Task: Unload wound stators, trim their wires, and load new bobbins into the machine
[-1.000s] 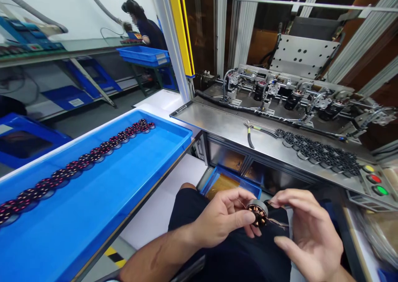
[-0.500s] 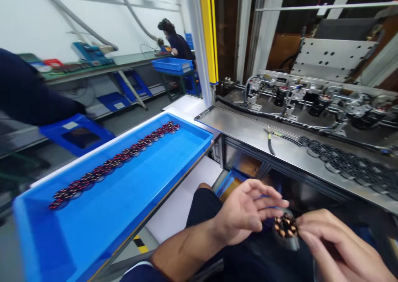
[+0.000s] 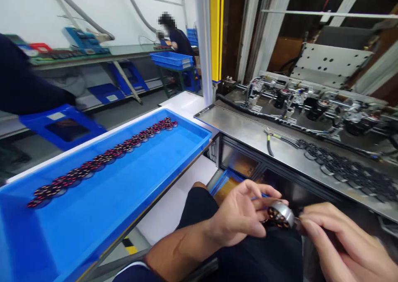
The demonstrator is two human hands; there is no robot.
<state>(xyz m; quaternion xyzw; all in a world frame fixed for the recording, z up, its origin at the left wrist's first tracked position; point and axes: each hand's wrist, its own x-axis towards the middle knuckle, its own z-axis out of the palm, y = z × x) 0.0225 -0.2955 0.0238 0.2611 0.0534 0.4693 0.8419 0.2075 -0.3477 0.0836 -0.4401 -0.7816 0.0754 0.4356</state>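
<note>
Over my lap, my left hand pinches a small round motor stator with copper windings and a silver rim. My right hand is closed beside it at its right edge, fingertips touching the stator or its thin wire leads. A large blue tray to my left holds a long row of several wound stators. On the steel bench to the right lies a cluster of several dark stator cores.
Black-handled pliers lie on the steel bench in front of a fixture machine. A small blue bin sits under the bench by my knee. A co-worker stands at a far table; a dark sleeve shows at left.
My left hand's fingers have closed back onto the stator, which has tilted so its silver rim faces up. The view has shifted slightly; both hands remain over my lap.
</note>
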